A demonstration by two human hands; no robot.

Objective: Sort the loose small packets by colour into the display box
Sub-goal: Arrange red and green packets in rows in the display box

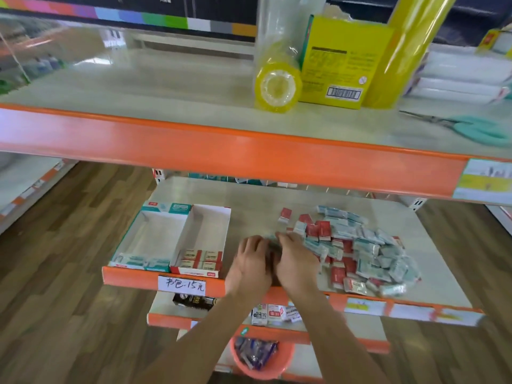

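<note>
Both hands, the left hand (253, 259) and the right hand (295, 259), are cupped together around some teal packets (273, 239) beside the mixed pile (360, 250), probably to gather one colour for the display box (177, 239) at left.

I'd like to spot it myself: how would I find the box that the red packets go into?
Find the middle shelf, under the top shelf. At its left front stand two open boxes side by side. The red box is the right one, with red packets in its front end.
</note>
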